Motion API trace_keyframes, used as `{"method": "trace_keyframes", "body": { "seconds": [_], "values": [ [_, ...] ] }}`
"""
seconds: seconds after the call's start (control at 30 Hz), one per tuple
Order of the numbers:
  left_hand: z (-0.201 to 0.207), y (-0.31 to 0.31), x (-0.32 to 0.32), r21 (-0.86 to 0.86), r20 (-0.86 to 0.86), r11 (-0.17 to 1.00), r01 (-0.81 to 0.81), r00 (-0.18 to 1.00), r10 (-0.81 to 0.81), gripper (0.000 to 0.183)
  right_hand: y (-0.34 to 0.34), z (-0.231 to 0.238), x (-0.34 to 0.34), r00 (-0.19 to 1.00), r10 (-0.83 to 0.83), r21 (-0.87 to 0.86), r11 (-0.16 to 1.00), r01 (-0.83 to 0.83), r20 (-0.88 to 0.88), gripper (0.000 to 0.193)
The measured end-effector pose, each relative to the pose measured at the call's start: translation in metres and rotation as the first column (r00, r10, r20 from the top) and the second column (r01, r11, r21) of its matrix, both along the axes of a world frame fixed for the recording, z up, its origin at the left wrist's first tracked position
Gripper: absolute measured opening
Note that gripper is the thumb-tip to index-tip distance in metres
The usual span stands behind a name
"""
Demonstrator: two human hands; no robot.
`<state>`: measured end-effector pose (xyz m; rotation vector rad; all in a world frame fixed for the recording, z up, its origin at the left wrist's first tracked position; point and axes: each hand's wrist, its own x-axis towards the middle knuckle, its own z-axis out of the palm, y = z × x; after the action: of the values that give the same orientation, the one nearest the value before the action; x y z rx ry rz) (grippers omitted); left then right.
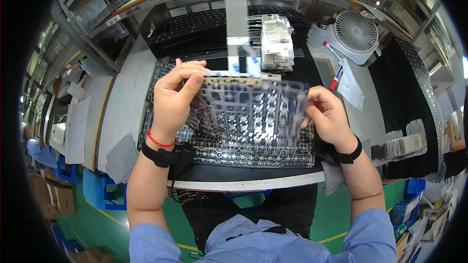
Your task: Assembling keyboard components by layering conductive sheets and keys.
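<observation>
A clear flexible circuit sheet (243, 112) with a printed grid of dots hangs tilted above the table, partly blurred. My left hand (173, 95) pinches its upper left corner between thumb and fingers. At the right edge, my right hand (326, 114) is closed on the same sheet. A striped ribbon tail (237, 17) rises beyond the sheet's far edge; whether the two are joined is too blurred to tell. Under the raised sheet lie more dotted circuit sheets (234, 157) on the black work surface.
Behind the sheet is a thick bundle of white-ended ribbon tails (278, 44). A white fan (356, 31) stands at the back right, near a red-and-blue marker (336, 78) and a pale cloth (352, 87). Black sheets (402, 87) lie far right. A grey cloth (122, 158) lies left.
</observation>
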<state>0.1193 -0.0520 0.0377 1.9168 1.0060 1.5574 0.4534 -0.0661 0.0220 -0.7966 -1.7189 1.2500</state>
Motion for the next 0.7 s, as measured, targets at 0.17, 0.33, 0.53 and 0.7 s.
{"method": "trace_keyframes", "body": {
  "seconds": [0.17, 0.33, 0.53, 0.7],
  "values": [
    [-0.005, 0.002, 0.003, 0.023, -0.069, 0.996, -0.091, 0.993, 0.093, 0.01, -0.001, 0.004, 0.0, 0.955, 0.215, -0.139, 0.959, -0.246, -0.204, 0.052],
    [-0.006, 0.0, 0.011, 0.022, -0.139, 0.995, -0.102, 0.985, 0.104, 0.006, -0.006, 0.008, -0.006, 0.956, 0.199, 0.119, 0.966, -0.228, 0.214, 0.043],
    [-0.006, 0.003, 0.002, -0.007, 0.189, 0.999, 0.031, 0.981, -0.03, 0.014, 0.003, -0.005, 0.004, 0.985, -0.055, 0.01, 0.998, 0.054, 0.164, 0.015],
    [-0.008, 0.0, -0.014, 0.063, 0.334, 0.947, 0.315, 0.888, -0.317, 0.02, 0.021, -0.003, 0.01, 0.982, -0.149, -0.113, 0.98, 0.163, 0.12, 0.019]
  ]
}}
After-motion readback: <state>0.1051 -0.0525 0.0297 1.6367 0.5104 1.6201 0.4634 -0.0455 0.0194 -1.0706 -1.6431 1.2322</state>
